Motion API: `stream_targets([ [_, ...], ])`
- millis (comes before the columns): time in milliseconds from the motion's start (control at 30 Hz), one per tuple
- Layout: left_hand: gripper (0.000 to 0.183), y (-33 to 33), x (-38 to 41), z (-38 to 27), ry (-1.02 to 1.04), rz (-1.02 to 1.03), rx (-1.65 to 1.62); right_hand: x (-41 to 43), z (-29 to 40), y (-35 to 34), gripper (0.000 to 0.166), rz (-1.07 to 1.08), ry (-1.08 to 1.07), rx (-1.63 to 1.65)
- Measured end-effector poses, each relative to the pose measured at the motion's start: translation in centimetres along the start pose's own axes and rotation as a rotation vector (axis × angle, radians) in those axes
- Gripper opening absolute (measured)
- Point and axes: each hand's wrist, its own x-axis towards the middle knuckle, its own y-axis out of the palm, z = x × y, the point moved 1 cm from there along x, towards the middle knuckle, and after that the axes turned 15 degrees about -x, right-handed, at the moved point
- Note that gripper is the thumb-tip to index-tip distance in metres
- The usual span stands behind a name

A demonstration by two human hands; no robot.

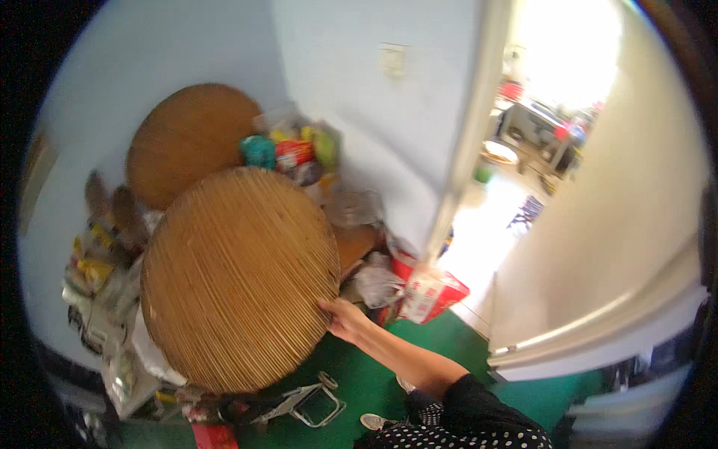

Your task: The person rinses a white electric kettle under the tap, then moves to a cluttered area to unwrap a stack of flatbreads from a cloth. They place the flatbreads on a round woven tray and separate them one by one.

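Note:
A large round tray of thin wooden or bamboo slats (241, 280) fills the middle left of the view, tilted up towards me. My right hand (343, 320) grips its lower right edge, with the thumb on the slatted face. Behind it, a second round brown board (190, 143) leans against the wall. My left hand is out of view. Plastic bags (92, 269) and other goods lie to the left of the slatted tray.
Colourful packets (294, 151) sit in the wall corner. A red and white box (429, 294) and a clear plastic bag (378, 286) are by the doorway. A white door (606, 236) stands ajar at right. A metal-framed item (317, 404) rests low on the green floor (387, 348).

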Motion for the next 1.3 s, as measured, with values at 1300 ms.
stream_targets([
  [1300, 0.041, 44.4, 5.4, 58.3, -0.944, 0.307, 0.648, -47.5, 23.7, -59.6, 0.044, -0.815, -0.598, 0.133],
])
